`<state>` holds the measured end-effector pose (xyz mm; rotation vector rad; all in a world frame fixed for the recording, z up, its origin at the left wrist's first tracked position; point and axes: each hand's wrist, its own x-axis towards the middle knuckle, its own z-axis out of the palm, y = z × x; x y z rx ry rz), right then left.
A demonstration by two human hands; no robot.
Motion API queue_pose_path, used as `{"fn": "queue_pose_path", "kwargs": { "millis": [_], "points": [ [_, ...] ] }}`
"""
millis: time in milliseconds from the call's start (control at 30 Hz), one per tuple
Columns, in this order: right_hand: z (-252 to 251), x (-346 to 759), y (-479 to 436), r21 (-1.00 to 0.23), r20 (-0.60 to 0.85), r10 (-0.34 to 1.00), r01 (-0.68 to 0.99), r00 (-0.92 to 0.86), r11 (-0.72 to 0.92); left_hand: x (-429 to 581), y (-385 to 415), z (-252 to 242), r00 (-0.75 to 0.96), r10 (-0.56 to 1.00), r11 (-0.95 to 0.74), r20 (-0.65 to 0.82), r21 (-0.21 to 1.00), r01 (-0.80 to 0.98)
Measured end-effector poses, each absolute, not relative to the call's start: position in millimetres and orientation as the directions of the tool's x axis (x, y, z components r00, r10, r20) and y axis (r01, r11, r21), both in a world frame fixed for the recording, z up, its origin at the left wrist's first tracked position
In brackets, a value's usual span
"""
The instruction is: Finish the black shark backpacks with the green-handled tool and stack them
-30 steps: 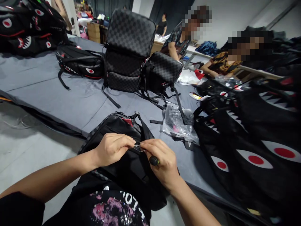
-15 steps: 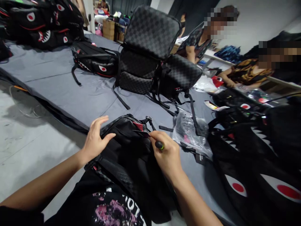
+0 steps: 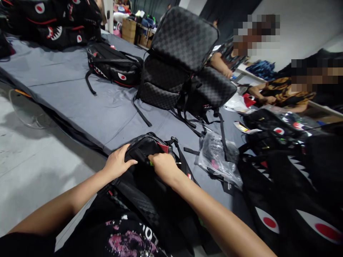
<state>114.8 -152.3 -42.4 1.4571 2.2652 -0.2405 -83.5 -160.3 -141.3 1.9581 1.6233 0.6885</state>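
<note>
A black backpack (image 3: 150, 182) lies in front of me, tilted against the table's near edge, with a red patch (image 3: 163, 147) near its top. My left hand (image 3: 118, 162) rests at the upper left of the backpack, thumb apart from the fingers. Over the upper part of the bag, my right hand (image 3: 164, 166) is closed around a black-and-green-handled bladed tool. Only a bit of the tool's green handle (image 3: 151, 162) shows; its blade is not clearly visible. Checkered trim (image 3: 152, 216) runs along the bag's lower side.
Checkered backpacks (image 3: 187, 39) stand beyond my hands on the grey-covered table (image 3: 66, 89). A shark-face bag (image 3: 115, 67) lies left of them. Clear plastic packaging (image 3: 219, 157) is right of my work, beside black bags with red eyes (image 3: 269, 221). Two people are at the far right.
My right hand has moved left and turned, hiding the blade that showed before. My left hand has moved right and down onto the backpack. The view has shifted slightly.
</note>
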Motion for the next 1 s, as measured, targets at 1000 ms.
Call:
{"fn": "queue_pose_path", "kwargs": {
  "millis": [1000],
  "points": [
    [-43.5, 92.3, -122.6, -0.078, -0.212, 0.789, 0.814, -0.577, 0.575, -94.1, -153.2, -156.7, 0.179, 0.981, -0.182, 0.074, 0.667, 0.722]
  ]
}}
